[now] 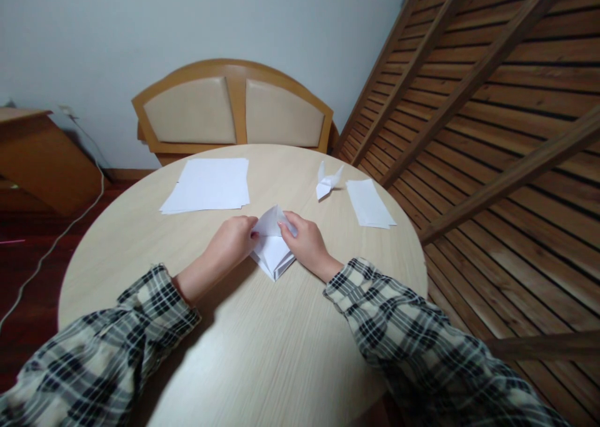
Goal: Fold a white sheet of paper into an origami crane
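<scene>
A white sheet of folded paper (273,251) is held between my two hands over the middle of the round table. Its layers form a diamond, with one flap raised at the far side and a point toward me. My left hand (233,239) grips the left edge, thumb and fingers closed on it. On the opposite edge, my right hand (307,239) pinches the paper, thumb on the raised flap. Some fingertips are hidden behind the paper. Beyond my right hand stands a white origami crane (327,182) with two upright points.
On the round wooden table (281,352), a stack of white paper (210,183) lies at the back left. Several narrow paper strips (369,203) lie at the right edge. Behind are a padded headboard (234,111) and a slatted wooden panel (492,133).
</scene>
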Available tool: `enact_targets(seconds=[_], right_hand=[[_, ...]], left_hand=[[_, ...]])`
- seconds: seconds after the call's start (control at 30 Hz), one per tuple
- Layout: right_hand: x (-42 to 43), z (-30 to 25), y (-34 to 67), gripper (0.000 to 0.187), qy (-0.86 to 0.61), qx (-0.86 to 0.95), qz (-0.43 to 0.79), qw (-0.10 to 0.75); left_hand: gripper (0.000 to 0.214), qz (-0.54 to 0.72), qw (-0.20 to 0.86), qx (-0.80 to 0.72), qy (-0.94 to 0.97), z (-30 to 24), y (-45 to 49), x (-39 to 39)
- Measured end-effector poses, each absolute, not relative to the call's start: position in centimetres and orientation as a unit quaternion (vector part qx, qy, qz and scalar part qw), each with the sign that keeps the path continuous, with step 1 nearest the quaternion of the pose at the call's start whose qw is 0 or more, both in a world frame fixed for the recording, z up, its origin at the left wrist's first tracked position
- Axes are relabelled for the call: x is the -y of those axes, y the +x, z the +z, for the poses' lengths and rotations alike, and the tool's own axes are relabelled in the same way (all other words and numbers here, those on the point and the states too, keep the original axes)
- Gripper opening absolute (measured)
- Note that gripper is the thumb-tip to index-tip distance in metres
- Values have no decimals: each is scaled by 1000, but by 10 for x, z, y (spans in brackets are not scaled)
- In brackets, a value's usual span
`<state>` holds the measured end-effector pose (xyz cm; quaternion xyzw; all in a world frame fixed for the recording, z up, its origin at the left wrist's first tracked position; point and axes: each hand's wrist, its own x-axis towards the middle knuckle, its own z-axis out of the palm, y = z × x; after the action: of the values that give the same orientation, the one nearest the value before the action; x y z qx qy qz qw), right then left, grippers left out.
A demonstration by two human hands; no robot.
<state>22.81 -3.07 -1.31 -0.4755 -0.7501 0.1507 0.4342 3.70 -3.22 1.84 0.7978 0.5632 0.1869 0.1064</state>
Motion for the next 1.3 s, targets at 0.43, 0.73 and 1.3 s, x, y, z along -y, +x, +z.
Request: enact_targets(seconds=[0.43, 0.73, 1.3], right_hand=[[32, -11, 227, 25, -464, 754, 170, 433], [25, -14, 231, 21, -462, 732, 219, 451], [23, -17, 236, 22, -444, 726, 230, 472]], left_hand=[[22, 223, 123, -547, 797, 22, 33, 34], [39, 227, 331, -480, 780, 38, -10, 19], [28, 218, 376, -417, 798, 14, -17, 9]])
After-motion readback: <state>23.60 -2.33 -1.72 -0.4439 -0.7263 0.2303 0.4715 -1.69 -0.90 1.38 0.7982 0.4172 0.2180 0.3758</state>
